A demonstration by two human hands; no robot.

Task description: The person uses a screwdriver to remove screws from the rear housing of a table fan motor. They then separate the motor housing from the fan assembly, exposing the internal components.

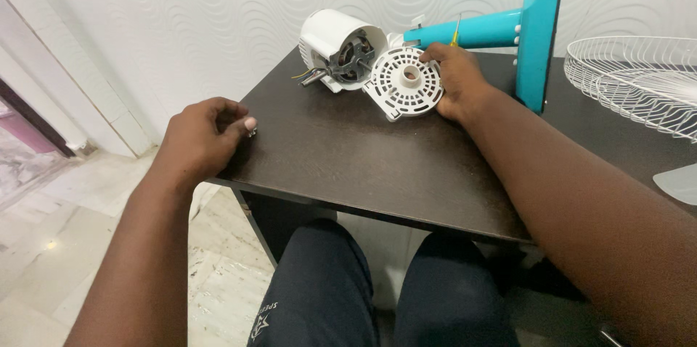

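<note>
closest to me i see my own knees (pixel 377 289) in dark, soft-looking trousers, tucked under the front edge of a dark brown table (pixel 363 165) with a flat, faintly grained wood-look top. my left hand (pixel 203 136) sits at the near left corner of that table, curled into a loose fist with the thumb tip pressed down beside a tiny shiny bit that i take for a small screw (pixel 253 131); it is too small for me to say whether the fingers pinch it or just touch it.

further in, my right hand (pixel 454 78) lies fingers-down on the tabletop, bent over the right rim of a round white plastic motor cover (pixel 403 82), a disc pierced with slots and a central hub hole. the fingers rest on its edge rather than closing around it. a thin yellow-handled screwdriver (pixel 456 31) sticks up just behind the knuckles; i cannot tell if the hand holds it.

just left of the cover, touching it, the fan motor (pixel 348 60) lies on its side: dark metal core and shaft inside a smooth white rounded housing. behind my right hand a glossy teal plastic fan stand (pixel 508 27) lies tipped over, its flat base upright. at the far right a white wire fan guard (pixel 639 82) rests on the table. beyond everything stands a white wall (pixel 181 13) embossed with wavy ridges.
</note>
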